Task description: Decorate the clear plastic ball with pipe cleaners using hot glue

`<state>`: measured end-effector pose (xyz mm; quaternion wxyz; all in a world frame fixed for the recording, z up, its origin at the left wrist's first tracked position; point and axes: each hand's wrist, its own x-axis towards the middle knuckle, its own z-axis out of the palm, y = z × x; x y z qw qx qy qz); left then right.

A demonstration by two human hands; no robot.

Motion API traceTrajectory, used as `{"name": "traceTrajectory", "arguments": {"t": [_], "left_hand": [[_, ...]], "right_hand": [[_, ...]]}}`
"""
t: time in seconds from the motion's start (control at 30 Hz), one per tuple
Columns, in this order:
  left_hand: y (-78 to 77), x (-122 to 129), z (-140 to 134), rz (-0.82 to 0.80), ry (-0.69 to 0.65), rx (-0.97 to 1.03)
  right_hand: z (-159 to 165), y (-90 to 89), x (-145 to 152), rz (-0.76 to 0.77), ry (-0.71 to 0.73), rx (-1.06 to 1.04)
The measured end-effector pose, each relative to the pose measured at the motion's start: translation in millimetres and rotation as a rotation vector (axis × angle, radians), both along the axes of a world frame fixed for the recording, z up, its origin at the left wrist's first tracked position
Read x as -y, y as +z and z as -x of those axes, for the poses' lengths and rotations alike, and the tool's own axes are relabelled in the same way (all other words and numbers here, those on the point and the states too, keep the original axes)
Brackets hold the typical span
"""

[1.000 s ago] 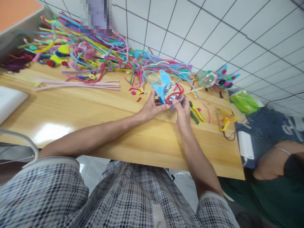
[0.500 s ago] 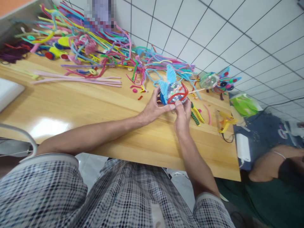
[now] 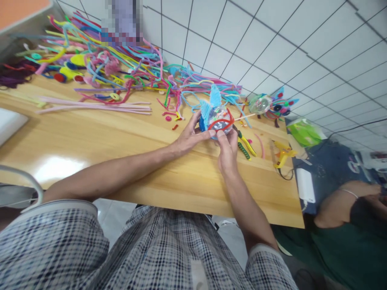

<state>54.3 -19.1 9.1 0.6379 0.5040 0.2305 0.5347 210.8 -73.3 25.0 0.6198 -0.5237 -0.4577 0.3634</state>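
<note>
Both hands hold a clear ball ornament (image 3: 216, 117) above the table. It has bright bits inside, light-blue ear-like pieces (image 3: 215, 96) of pipe cleaner on top and a red pipe-cleaner strip (image 3: 223, 124) curved across it. My left hand (image 3: 193, 135) grips its left side, thumb along the lower front. My right hand (image 3: 227, 146) closes on the lower right, its thumb pressing near the red strip. A thin pale stick (image 3: 244, 117) sticks out to the right of the ball. Pliers (image 3: 246, 147) with yellow and green handles lie just right of my right hand.
Heaped pipe cleaners (image 3: 145, 60) line the table's back. Pink strips (image 3: 102, 106) lie at left. A finished-looking ball figure (image 3: 278, 108), a yellow glue gun (image 3: 283, 154) and a green packet (image 3: 305, 132) are at right. A co-worker's arm (image 3: 335, 205) shows beyond the table's right edge.
The view has shifted slightly, so the table things appear a little further left. Both hands keep the ball in nearly the same grip; the right thumb looks slightly lower against it.
</note>
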Motion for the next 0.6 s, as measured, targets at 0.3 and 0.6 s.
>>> {"name": "traceTrajectory", "arguments": {"t": [0.3,0.6], "left_hand": [[22.5,-15.2,17.2,0.077,-0.186,0.081],[45.2,-30.0,50.1,0.285,-0.365,0.105]], "right_hand": [[-1.5,-6.1,6.6,-0.175,-0.013,0.183],[20.9,-19.2,21.6,-0.394,-0.056,0.410]]}}
